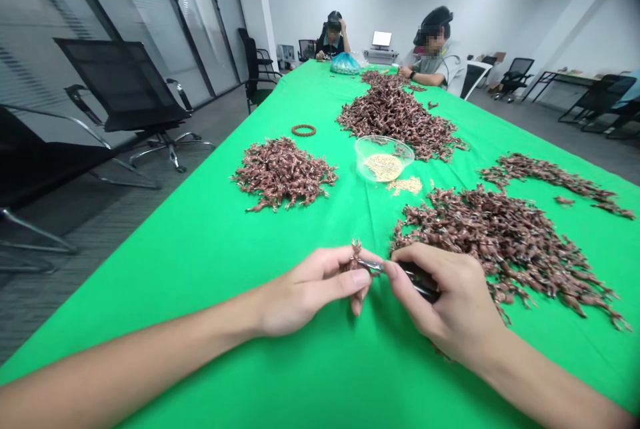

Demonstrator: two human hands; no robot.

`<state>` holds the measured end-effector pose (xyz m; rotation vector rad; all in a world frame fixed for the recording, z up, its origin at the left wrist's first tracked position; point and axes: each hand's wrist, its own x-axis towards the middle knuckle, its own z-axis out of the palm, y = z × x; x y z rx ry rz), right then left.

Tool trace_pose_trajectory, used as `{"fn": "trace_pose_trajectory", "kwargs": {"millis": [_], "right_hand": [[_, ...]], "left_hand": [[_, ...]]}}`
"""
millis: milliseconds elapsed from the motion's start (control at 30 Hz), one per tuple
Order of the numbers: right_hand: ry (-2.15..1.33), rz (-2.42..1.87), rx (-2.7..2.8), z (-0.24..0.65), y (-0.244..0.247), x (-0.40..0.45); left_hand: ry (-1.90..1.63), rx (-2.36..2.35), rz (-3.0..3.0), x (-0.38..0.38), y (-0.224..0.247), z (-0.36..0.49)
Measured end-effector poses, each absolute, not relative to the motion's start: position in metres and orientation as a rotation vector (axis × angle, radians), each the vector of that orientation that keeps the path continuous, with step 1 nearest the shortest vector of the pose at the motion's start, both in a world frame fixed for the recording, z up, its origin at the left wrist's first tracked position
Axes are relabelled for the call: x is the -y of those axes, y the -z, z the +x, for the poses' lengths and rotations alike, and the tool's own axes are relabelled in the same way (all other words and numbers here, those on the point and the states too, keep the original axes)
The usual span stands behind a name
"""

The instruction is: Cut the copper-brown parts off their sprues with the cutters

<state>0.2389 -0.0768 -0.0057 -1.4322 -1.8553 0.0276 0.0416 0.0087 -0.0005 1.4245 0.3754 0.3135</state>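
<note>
The left hand [305, 295] and right hand [450, 299] meet above the green-covered desk [190, 269], near its near edge and about midway along it. The left fingers [345, 280] are pinched closed on a small brown twig-like piece [356, 253], which stands nearly upright with its tip pointing away from the person. The right fingers [400, 261] are curled closed around black-handled pliers [423, 281]. Their long axis lies almost level across the desk, with the steel nose pointing toward the person's left and reaching the left hand's grip; whether it touches the brown piece is hidden. Just beyond the right hand, a large heap of similar brown pieces [500, 249] spreads toward the desk's right edge, and a thinner strand of them [550, 174] lies farther on. Another heap [283, 172] sits left of centre, and a further heap [395, 115] lies toward the far end. Between the heaps stands a clear bowl [384, 149] holding pale seed-like grains [383, 167], with a small spill [404, 185] of them on the cloth just beside it. A reddish bead bracelet [303, 130] lies beyond the left heap. A blue bag [345, 64] sits near the far end, where one seated person [333, 39] faces the desk, and another seated person [437, 49] sits along its right side.
</note>
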Motion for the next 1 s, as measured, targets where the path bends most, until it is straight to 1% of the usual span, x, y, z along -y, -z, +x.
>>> {"fn": "trace_pose_trajectory", "kwargs": {"millis": [333, 600, 700, 900, 1000], "right_hand": [[-0.249, -1.472, 1.826, 0.238, -0.001, 0.077], [-0.333, -1.481, 1.807, 0.24, -0.001, 0.076], [-0.308, -1.484, 1.776, 0.243, 0.0, 0.073], [-0.156, -1.486, 1.68, 0.256, -0.004, 0.067], [-0.128, -1.464, 1.657, 0.261, -0.006, 0.066]], "left_hand": [[-0.311, -0.391, 1.484, -0.006, -0.003, 0.041], [-0.337, -0.393, 1.464, -0.006, 0.003, 0.041], [-0.431, -0.446, 1.458, -0.006, 0.007, 0.043], [-0.768, -0.714, 1.432, -0.012, 0.017, 0.046], [-0.824, -0.775, 1.422, -0.013, 0.019, 0.046]]}}
